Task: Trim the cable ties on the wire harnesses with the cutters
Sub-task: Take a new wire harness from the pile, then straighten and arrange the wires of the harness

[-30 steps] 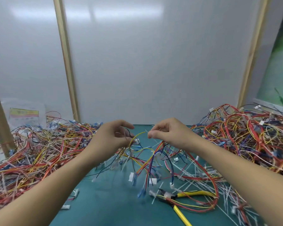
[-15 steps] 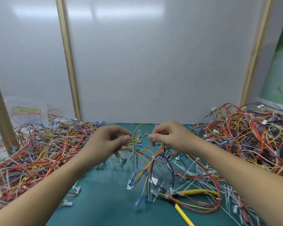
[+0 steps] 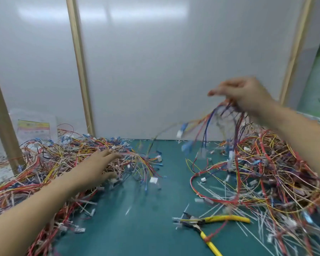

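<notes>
– Wire harness [image 3: 207, 124] hangs in the air right of centre, over the green desk [image 3: 137, 228], with its coloured leads and white connectors dangling in a blur.
– Who's got it?
– Right hand [image 3: 242, 93], raised high, with the fingers curled round the top of the bundle.
– And the other one?
– Left hand [image 3: 98, 167] is low on the left heap of harnesses [image 3: 54, 159], fingers straight and spread, gripping nothing.
– Cutters [image 3: 211, 221]?
– Yellow handles splayed, lying untouched on the desk near the front, and a red wire crosses one handle. White cable-tie offcuts [image 3: 216, 189] are scattered around them. A right heap of harnesses [image 3: 275, 163] sits under the raised arm.
</notes>
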